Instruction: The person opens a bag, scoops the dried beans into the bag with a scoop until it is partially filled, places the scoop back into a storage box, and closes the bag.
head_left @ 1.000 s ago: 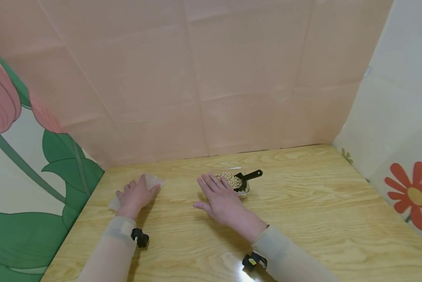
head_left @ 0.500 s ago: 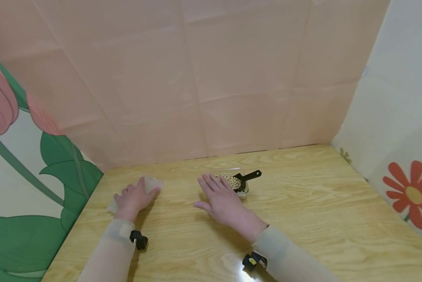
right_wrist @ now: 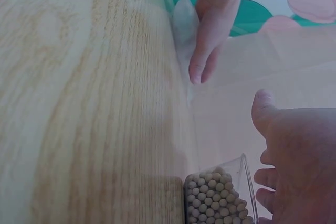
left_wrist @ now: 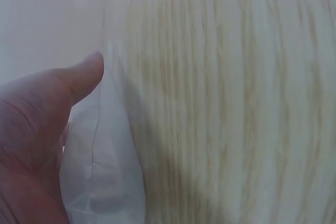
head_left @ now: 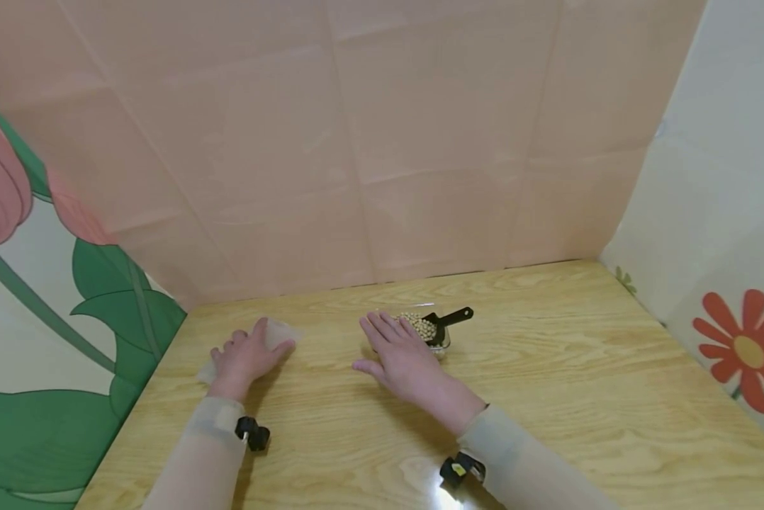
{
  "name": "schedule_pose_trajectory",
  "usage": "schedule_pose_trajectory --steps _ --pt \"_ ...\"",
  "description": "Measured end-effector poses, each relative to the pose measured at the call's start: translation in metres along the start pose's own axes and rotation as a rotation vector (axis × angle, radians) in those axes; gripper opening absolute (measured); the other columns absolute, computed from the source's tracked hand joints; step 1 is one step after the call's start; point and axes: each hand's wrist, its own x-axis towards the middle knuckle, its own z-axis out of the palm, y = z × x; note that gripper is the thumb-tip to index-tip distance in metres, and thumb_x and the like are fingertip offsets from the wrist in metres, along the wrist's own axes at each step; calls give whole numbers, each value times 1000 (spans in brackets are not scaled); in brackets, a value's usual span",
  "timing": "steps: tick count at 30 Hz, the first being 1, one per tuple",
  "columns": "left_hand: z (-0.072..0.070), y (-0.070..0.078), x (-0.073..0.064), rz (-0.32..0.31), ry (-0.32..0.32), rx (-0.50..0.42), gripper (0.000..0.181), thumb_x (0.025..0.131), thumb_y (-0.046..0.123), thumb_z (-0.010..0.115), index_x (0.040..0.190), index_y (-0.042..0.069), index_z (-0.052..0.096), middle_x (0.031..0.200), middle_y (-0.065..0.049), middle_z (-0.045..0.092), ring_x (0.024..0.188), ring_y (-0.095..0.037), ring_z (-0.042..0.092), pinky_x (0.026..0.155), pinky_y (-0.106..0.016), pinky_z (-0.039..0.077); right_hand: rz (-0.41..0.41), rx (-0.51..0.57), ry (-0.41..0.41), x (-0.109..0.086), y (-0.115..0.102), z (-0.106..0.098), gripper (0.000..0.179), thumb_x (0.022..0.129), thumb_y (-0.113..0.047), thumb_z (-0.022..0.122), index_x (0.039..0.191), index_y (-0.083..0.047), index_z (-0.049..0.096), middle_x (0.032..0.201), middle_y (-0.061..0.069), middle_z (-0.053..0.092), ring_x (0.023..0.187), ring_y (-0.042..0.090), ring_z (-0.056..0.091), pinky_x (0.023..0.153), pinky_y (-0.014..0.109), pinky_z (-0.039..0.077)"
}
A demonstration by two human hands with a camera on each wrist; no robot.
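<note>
My left hand (head_left: pixel 243 363) lies over a translucent white plastic bag (head_left: pixel 283 331) at the left of the table, its fingers spread and loosely bent. In the left wrist view the thumb stands apart from the bag (left_wrist: pixel 105 187); the other fingers are mostly hidden. My right hand (head_left: pixel 410 365) is held flat, fingers straight, above the near left side of a clear box (head_left: pixel 446 347). Pale round beans (right_wrist: pixel 212 200), soybean-like, fill that box. A black scoop (head_left: pixel 456 316) rests in them, handle pointing up to the right. Whether the right fingers touch the box cannot be told.
The wood-grain table (head_left: pixel 580 368) meets a creased pink backdrop (head_left: pixel 420 142) at its far edge. A wall with painted tulips (head_left: pixel 6 177) borders the left side, and one with a red flower (head_left: pixel 748 350) the right. Black wrist cameras (head_left: pixel 461 467) hang under both forearms.
The view tilts very slightly at first. Both hands stay nearly in place; the bag's edge under the left hand shifts a little. Box and scoop keep their places.
</note>
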Motion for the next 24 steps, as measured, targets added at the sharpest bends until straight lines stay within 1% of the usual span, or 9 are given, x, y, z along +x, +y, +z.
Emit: schedule_pose_trajectory --steps 5,8,12,14,17,20,24 --pt "0 4 0 17 -18 -13 100 103 70 59 173 6 26 159 -50 34 145 -73 32 116 -88 11 1 11 11 0 1 -1 85 112 -61 50 174 -7 29 179 14 25 166 34 22 132 58 18" --pt "0 6 0 26 -18 -4 100 104 70 59 173 6 27 158 -49 37 145 -72 33 116 -87 12 4 17 7 0 2 0 85 112 -62 49 174 -8 28 180 13 24 167 33 21 132 58 17" --pt "3 6 1 55 18 -3 100 102 69 63 173 7 30 157 -46 42 144 -68 38 116 -86 13 11 37 1 2 2 0 85 112 -61 50 175 -9 27 180 11 22 167 32 19 133 56 15" --pt "6 6 3 74 42 -15 100 101 69 66 173 8 31 155 -44 45 144 -66 40 117 -86 12 15 45 1 2 3 -1 84 112 -61 50 174 -9 27 180 11 22 167 32 19 133 56 14" --pt "9 7 6 92 60 -25 101 99 69 69 173 10 31 154 -41 49 143 -63 44 118 -85 10 16 55 8 2 3 -2 85 112 -62 50 174 -8 29 180 11 24 167 33 20 133 55 14" --pt "12 12 6 103 69 -26 102 98 68 71 173 11 31 154 -39 50 143 -61 45 119 -85 10 23 61 11 3 4 -2 85 111 -63 49 174 -9 28 179 11 25 167 32 20 133 54 14" --pt "12 21 3 130 91 -37 104 97 67 74 173 10 32 156 -38 50 143 -59 46 119 -85 11 22 88 55 5 4 -4 83 111 -58 56 172 -7 34 177 13 32 166 33 25 133 52 15"
